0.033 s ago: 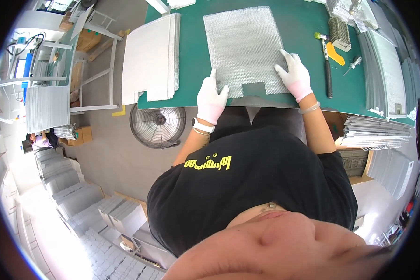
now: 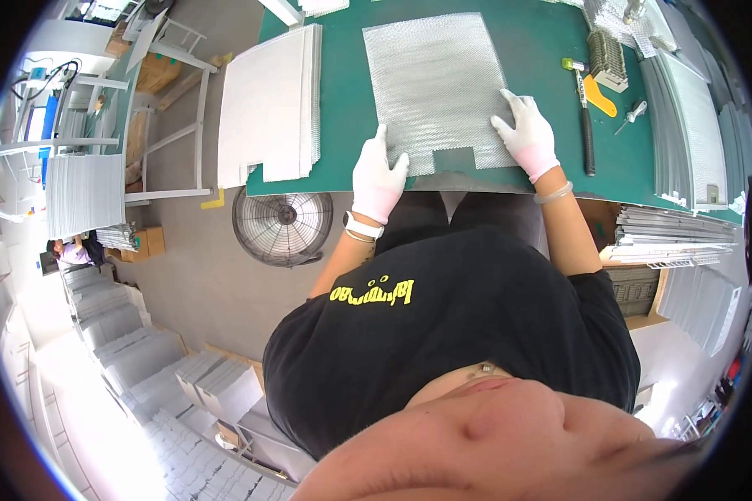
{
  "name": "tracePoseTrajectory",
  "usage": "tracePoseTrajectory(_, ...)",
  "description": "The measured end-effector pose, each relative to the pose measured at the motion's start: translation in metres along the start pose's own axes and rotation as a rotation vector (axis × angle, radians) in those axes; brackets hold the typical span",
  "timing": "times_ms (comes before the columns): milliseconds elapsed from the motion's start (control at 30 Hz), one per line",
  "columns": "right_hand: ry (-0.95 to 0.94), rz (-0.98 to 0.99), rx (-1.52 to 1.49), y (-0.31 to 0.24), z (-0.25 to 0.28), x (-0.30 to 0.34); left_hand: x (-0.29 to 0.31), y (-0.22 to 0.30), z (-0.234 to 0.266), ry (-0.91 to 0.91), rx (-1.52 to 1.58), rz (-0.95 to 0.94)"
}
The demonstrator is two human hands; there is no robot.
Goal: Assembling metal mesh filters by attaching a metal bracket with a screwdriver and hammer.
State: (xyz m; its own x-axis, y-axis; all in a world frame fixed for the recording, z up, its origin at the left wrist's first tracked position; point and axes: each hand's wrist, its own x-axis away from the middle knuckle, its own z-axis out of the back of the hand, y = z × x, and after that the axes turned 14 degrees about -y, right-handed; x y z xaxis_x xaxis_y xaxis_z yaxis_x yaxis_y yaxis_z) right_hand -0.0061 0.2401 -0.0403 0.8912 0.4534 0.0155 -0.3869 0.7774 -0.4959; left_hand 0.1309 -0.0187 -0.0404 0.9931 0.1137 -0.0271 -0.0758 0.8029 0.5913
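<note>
Looks straight down on a green tabletop [image 2: 342, 92] from above a worker's chest. Shows yellow lettering [image 2: 372, 290] across a black T-shirt [image 2: 468, 342], upside down in this view (two small yellow rings sit with it). Centres on a silver mesh sheet [image 2: 439, 92], lying flat close to the table's near edge, long axis running near to far, far end leaning slightly left. Points its notched short end (a rectangular gap) toward the body. Includes the left hand [image 2: 378, 177], white-gloved, touching the near left corner, with thumb and forefinger spread apart. Includes also the right hand [image 2: 530, 138], gloved alike, against the right edge, with forefinger stretched along it and thumb held apart over the mesh. Cannot tell pinching from resting at either hand. Has, farther right, a black-handled hammer [image 2: 589, 142] and a yellow scraper [image 2: 597, 96]; at left, a stack of white-topped panels [image 2: 263, 108].
</note>
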Motion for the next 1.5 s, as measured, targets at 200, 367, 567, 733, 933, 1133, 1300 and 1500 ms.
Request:
tracePoseTrajectory(200, -0.084, -0.091, -0.017, -0.008, 0.008, 0.0, -0.002, 0.004, 0.005, -0.089, 0.073, 0.068)
tracePoseTrajectory(367, -0.086, -0.158, 0.07, -0.006, 0.025, 0.0, -0.004, 0.007, 0.012, -0.042, -0.169, 0.101)
tracePoseTrajectory(567, 0.654, -0.165, 0.478, 0.112, 0.16, -0.063, -0.018, -0.012, 0.018, -0.116, -0.47, -0.135)
tracePoseTrajectory(733, 0.25, -0.494, 0.685, 0.202, 0.236, -0.113, -0.02, 0.007, 0.026, 0.017, -0.394, -0.156)
tracePoseTrajectory(933, 0.451, -0.167, -0.366, 0.306, 0.322, -0.11, -0.008, 0.011, 0.029, 0.175, -0.155, -0.159)
tracePoseTrajectory(1133, 1.017, 0.3, -0.02, 0.127, 0.241, -0.08, -0.028, 0.018, 0.02, 0.008, 0.112, -0.308)
tracePoseTrajectory(1300, 0.791, 0.481, -0.072, 0.027, 0.104, -0.03, -0.048, 0.089, -0.002, -0.523, 1.159, -0.239)
tracePoseTrajectory(1500, 0.286, 0.395, -0.165, -0.068, 0.048, 0.057, -0.025, 0.107, 0.0, 0.385, 0.998, -0.348)
